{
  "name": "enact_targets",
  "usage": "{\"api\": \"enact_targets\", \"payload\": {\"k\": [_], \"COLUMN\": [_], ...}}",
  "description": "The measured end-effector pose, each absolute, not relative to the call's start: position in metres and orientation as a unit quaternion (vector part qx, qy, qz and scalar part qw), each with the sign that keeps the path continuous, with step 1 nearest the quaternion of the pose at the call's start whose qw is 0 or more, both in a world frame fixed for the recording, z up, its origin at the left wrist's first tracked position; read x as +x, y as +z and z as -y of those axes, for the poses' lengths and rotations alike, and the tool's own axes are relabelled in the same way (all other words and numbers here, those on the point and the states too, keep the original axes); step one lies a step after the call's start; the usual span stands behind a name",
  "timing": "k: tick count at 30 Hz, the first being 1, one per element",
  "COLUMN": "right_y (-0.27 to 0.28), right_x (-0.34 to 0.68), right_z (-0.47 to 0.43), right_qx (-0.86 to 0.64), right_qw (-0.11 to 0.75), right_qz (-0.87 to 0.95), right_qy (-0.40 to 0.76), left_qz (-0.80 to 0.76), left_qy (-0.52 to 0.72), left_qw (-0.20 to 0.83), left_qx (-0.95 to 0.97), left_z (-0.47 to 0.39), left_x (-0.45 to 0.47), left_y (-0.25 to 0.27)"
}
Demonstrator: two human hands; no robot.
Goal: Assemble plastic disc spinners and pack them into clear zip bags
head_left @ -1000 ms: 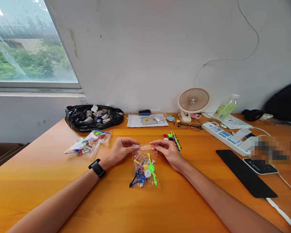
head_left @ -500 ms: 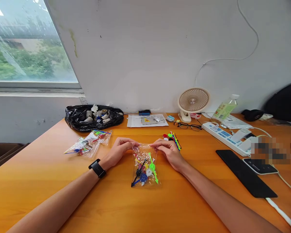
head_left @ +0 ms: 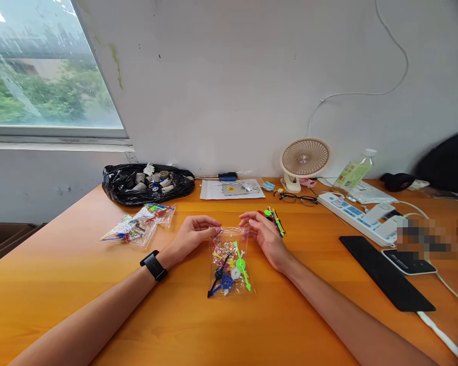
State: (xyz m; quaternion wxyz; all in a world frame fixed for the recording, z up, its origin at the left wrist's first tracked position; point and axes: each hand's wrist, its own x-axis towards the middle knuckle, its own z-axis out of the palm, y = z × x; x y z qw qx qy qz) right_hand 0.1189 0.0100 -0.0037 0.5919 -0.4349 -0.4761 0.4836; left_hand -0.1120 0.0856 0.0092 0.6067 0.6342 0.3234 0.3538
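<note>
A clear plastic bag (head_left: pixel 223 239) lies on the table in front of me, its top edge towards the far side. Inside are colourful plastic pieces: a green arrow-shaped pointer (head_left: pixel 241 265), a black pointer (head_left: pixel 219 274), a blue disc (head_left: pixel 227 282) and a white disc (head_left: pixel 235 273). My left hand (head_left: pixel 194 235), with a black watch (head_left: pixel 153 265) on the wrist, pinches the bag's top left corner between thumb and fingertips. Beside the top right corner, my right hand (head_left: pixel 267 239) is open, fingers curved and apart; its fingertips partly overlap the bag's edge.
Further bags of coloured pieces (head_left: pixel 139 226) lie to the left. Loose pointers (head_left: pixel 278 222) sit behind my right hand. A black bag (head_left: pixel 114 185), glasses (head_left: pixel 297 198) and a fan (head_left: pixel 305 158) stand along the back; a power strip (head_left: pixel 356 218) and black mat (head_left: pixel 385 272) are right.
My right fingers have come off the bag's top edge and spread apart. My left hand stays at its corner. The bag has slid very slightly towards me.
</note>
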Motion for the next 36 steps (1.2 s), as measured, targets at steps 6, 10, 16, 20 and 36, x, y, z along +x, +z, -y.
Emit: {"api": "enact_targets", "payload": {"k": [6,10,16,20,36], "right_y": [-0.004,-0.003,0.002,0.003,-0.010], "right_x": [0.110,0.109,0.106,0.102,0.122], "right_z": [-0.009,-0.009,-0.005,-0.004,-0.015], "right_qx": [-0.485,-0.475,-0.481,-0.481,-0.504], "right_qw": [0.521,0.526,0.526,0.516,0.512], "right_qz": [0.522,0.554,0.570,0.568,0.556], "right_qy": [0.469,0.437,0.408,0.424,0.418], "left_qz": [-0.299,-0.299,-0.291,-0.287,-0.293], "left_qy": [0.361,0.344,0.327,0.308,0.315], "left_qw": [0.606,0.600,0.601,0.596,0.582], "left_qx": [0.643,0.657,0.669,0.684,0.691], "left_z": [-0.082,-0.079,-0.078,-0.077,-0.089], "left_x": [-0.113,-0.111,-0.108,-0.109,-0.111], "left_y": [0.013,0.016,0.014,0.015,0.001]}}
